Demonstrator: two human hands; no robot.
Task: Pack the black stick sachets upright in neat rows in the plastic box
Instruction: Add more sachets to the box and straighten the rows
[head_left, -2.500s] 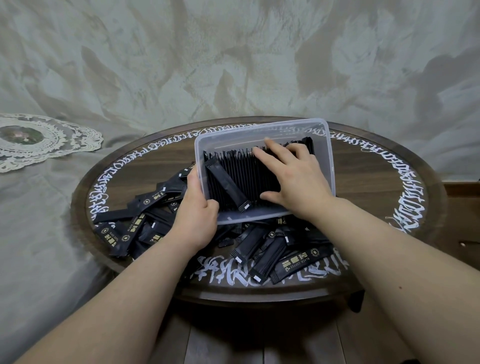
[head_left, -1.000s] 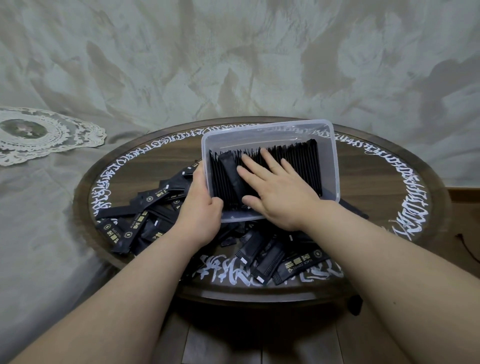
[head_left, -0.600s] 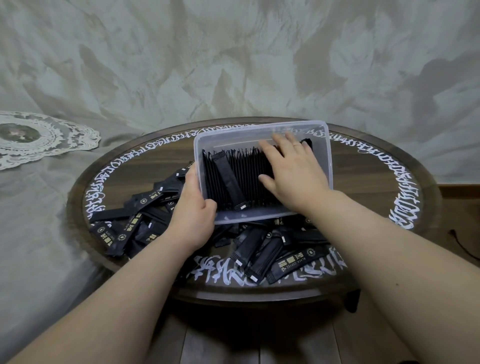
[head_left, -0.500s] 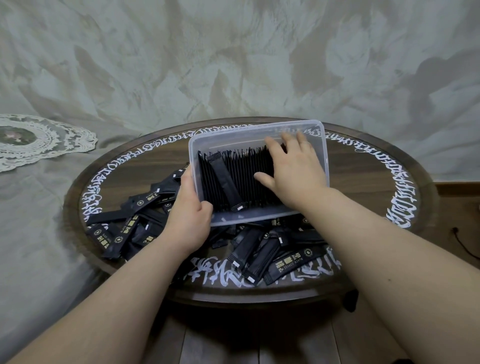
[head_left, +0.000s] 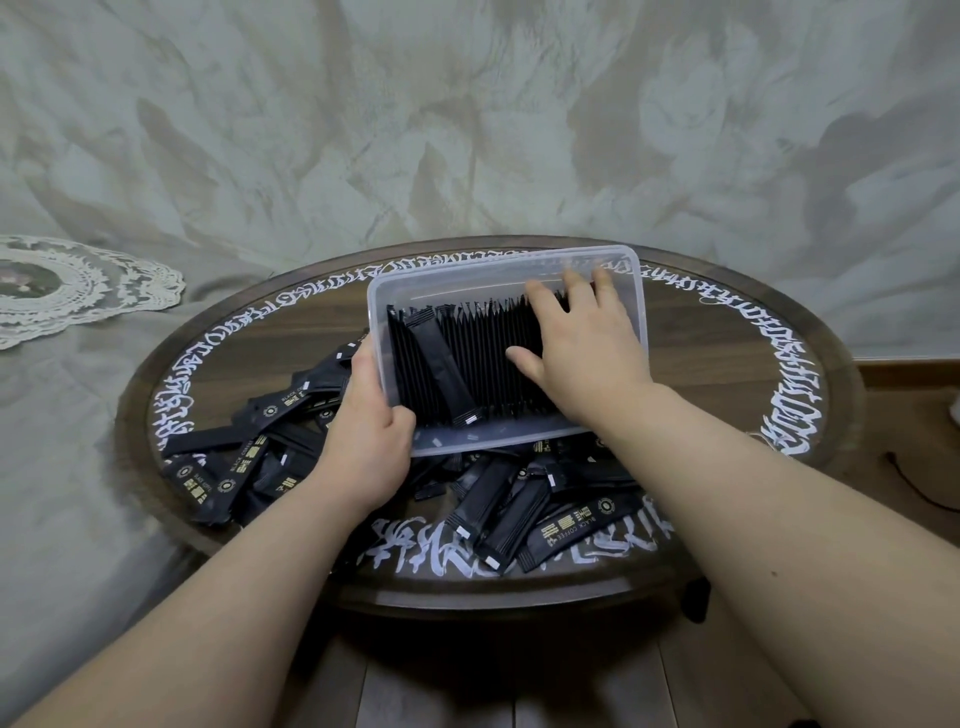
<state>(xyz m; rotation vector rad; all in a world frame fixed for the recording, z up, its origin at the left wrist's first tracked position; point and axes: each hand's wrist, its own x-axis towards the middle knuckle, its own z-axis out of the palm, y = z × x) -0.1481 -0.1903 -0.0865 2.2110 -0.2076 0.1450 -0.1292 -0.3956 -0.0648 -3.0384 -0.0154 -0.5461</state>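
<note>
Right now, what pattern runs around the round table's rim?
White calligraphy-style lettering on the dark wooden round table, clearest in the head view.

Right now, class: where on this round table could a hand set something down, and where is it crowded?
Bare wood lies right of the plastic box on the round table, and far-left between box and rim lettering. Crowded: loose black stick sachets fill the near-left and the front, under both hands.
</note>
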